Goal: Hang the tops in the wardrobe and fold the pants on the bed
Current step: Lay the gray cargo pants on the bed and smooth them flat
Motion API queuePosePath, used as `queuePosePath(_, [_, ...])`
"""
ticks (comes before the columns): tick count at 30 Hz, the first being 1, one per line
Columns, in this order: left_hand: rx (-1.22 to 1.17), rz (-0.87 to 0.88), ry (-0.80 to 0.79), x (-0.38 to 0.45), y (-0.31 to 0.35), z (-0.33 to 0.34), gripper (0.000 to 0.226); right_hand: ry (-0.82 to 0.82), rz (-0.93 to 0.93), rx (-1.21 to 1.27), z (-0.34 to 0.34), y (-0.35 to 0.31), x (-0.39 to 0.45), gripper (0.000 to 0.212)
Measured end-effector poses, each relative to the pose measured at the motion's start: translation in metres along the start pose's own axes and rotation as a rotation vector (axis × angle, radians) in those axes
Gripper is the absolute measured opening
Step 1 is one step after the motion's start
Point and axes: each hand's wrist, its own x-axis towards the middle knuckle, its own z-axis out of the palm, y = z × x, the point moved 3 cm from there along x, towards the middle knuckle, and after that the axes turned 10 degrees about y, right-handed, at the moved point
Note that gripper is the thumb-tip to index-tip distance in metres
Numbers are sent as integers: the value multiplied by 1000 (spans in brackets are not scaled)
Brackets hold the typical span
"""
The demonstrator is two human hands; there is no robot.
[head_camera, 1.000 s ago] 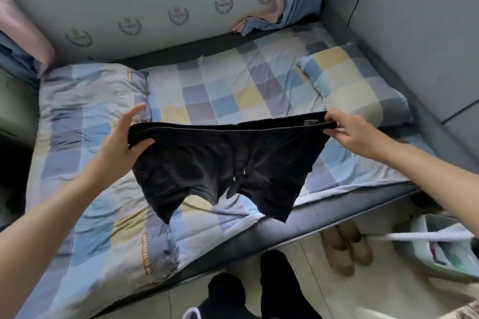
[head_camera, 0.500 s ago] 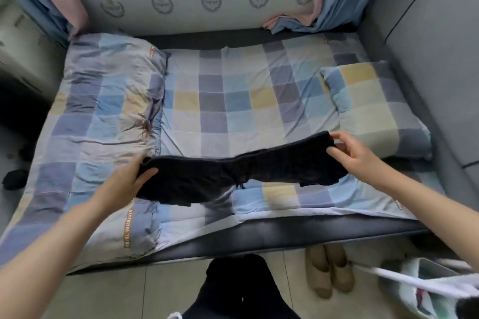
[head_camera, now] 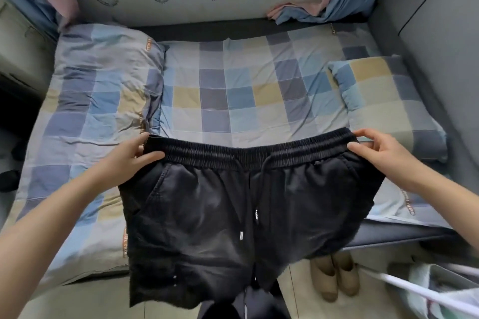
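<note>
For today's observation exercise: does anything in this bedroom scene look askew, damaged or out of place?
Little stands out. The black shorts, held at the waistband by the left hand and right hand, hang partly past the bed edge, and their hems look frayed. A pink-and-blue curtain end lies bunched on the ledge.

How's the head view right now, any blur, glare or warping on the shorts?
Head view: soft even daylight, no glare; black shorts sharp enough to show waistband and drawstring; wide-angle bending bows the bed edges; forearms and lower corners slightly smeared.
</note>
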Motion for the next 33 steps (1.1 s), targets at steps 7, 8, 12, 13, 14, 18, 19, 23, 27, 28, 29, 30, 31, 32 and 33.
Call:
queuePosePath(7, [293,1,316,125,-117,109,32,167,-93,-123,100,108,153,25])
queuePosePath(8, [308,-18,358,143,-141,131,32,188,-106,-149,122,134,177,26])
queuePosePath(12, [356,-110,432,201,-230,227,36,261,-93,-185,199,247,252,27])
queuePosePath(13, [361,-126,441,210,-246,246,35,269,-91,-187,212,267,264,26])
queuePosePath(14, [371,-146,438,218,-260,263,34,284,-80,-199,222,285,275,25])
queuePosePath(18, [280,-158,495,239,-296,307,17,367,-77,-207,244,337,300,25])
queuePosePath(19, [233,-140,528,241,-295,311,18,374,-98,-209,245,337,301,26])
queuePosePath(23, [230,-76,739,241,-263,297,23,451,-190,-197,235,313,305,30])
queuePosePath(27, [279,82,674,263,-227,265,26,520,-253,-225,216,268,327,31])
queuePosePath(28, [289,91,676,276,-222,255,31,512,-262,-243,214,255,339,32])
queuePosePath(29, [299,98,692,292,-218,246,35,505,-275,-262,213,243,353,33])
queuePosePath(30, [311,108,711,312,-214,237,39,503,-289,-281,215,231,371,34])
queuePosePath(31, [331,105,725,332,-211,229,43,495,-297,-308,217,219,389,35])
queuePosePath(32, [365,81,729,356,-212,226,46,490,-292,-340,222,212,411,38])
queuePosePath(33, [407,18,723,377,-215,223,49,483,-266,-376,226,207,432,42])
